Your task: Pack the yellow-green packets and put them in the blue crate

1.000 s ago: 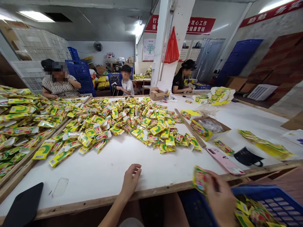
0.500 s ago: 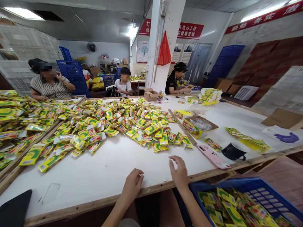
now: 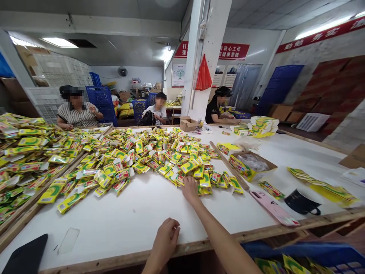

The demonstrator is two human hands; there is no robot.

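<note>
My right hand (image 3: 189, 189) reaches forward to the near edge of a heap of small yellow boxes (image 3: 137, 146) with green and red print. Its bent fingers close on a small yellow box at the heap's edge, and the fingertips are partly hidden. My left hand (image 3: 167, 236) is just above the white tabletop (image 3: 114, 224) near the front edge. Its fingers curl loosely, the thumb stands a little apart, and no object shows in it. Many of the boxes have white end flaps sticking out.
Wooden strips divide the table; another heap (image 3: 25, 160) lies left. At right are an open carton (image 3: 252, 165), a pink phone (image 3: 273, 207), a black mug (image 3: 302, 201) and flat yellow cardboard (image 3: 322, 186). A blue crate (image 3: 336, 249) stands below the front edge. Three people sit across.
My right hand has moved forward and left from the table's front edge to the boxes. My left hand stays near the front edge. The camera view has shifted, with more ceiling showing.
</note>
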